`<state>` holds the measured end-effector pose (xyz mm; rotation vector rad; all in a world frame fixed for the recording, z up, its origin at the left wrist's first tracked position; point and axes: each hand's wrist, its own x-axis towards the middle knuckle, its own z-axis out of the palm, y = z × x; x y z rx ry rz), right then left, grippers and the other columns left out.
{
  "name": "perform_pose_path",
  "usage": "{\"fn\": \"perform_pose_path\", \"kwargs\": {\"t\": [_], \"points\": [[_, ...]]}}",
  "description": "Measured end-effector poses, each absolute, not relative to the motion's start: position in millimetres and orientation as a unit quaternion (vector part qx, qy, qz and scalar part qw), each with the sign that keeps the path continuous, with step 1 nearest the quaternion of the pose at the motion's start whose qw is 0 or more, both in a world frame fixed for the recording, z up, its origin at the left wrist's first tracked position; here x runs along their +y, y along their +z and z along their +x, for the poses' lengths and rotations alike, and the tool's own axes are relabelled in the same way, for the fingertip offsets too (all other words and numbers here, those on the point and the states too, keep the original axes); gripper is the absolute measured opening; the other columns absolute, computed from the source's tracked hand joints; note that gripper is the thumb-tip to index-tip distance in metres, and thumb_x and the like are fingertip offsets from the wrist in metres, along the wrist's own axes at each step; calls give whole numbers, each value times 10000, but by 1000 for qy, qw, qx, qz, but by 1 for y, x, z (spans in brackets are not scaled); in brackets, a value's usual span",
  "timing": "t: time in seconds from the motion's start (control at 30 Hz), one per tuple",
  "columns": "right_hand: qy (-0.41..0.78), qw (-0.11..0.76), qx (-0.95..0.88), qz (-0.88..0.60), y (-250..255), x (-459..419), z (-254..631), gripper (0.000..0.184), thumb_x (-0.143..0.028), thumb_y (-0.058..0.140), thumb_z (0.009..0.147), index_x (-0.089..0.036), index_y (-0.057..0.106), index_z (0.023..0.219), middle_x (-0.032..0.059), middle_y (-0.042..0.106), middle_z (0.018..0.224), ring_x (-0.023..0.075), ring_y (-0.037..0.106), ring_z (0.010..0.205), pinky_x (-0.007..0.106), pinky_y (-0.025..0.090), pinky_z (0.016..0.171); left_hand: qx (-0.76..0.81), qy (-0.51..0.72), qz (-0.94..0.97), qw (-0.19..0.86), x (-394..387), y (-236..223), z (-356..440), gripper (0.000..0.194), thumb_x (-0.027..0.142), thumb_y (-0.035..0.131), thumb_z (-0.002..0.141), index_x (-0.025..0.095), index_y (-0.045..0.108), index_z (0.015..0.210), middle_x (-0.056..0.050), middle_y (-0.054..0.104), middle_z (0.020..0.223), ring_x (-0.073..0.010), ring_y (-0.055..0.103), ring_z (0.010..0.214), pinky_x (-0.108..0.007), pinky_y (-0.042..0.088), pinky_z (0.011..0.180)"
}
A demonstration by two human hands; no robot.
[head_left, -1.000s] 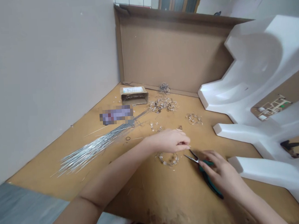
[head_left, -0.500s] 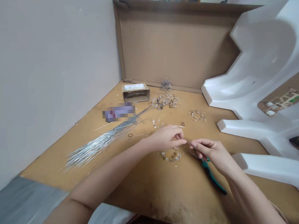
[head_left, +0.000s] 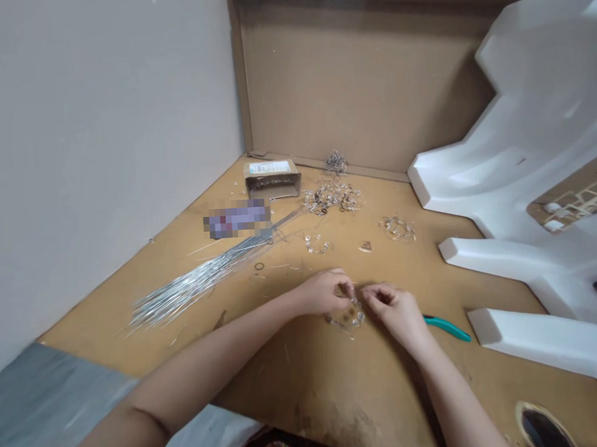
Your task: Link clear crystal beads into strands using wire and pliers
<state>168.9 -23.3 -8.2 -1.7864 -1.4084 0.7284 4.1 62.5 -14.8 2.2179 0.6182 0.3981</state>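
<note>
Your left hand [head_left: 327, 293] at a beaded ring [head_left: 357, 319], right hand [head_left: 394, 310] beside it
Both sets of fingertips curl inward; whether they clamp anything, I cannot tell. A teal handle [head_left: 449, 327] lies nearby.

Wires [head_left: 201, 276] and beads [head_left: 358, 319] suggest a craft workspace.

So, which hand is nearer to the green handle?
The right. The right hand is close to the green handle, on its left in the picture; the left hand is farther left, by the beaded ring.
</note>
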Motion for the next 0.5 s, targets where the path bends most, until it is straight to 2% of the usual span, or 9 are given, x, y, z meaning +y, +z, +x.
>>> {"fn": "perform_pose_path", "kwargs": {"t": [0.1,0.23,0.37,0.5], "points": [[279,315,-590,-689,-1,-28,165,215,-352,546,684,-181,674,659,31,636,643,160,545,614,269,407,597,263,159,868,389,59,-12,2,123,152,546,663,147,602,772,0,540,823,-88,514,691,-196,415,645],[270,265,-623,-684,4,-32,159,133,-272,548,647,-188,648,622,10,607,611,138,502,567,257,381,563,292,143,859,397,54,-6,0,96,167,527,687,151,582,764,26,558,697,-81,505,616,-184,387,575],[269,243,-648,-670,4,-34,154,88,-199,525,624,-189,593,570,-10,556,585,120,479,553,238,371,549,280,125,849,429,49,-1,-2,124,157,519,691,153,598,787,34,588,653,-82,517,607,-179,371,560],[267,240,-665,-655,3,-36,152,89,-208,526,648,-188,581,581,-17,529,584,111,464,545,228,363,536,285,127,851,423,47,3,-3,126,179,508,702,154,604,781,26,599,660,-88,517,607,-187,372,562]]}}
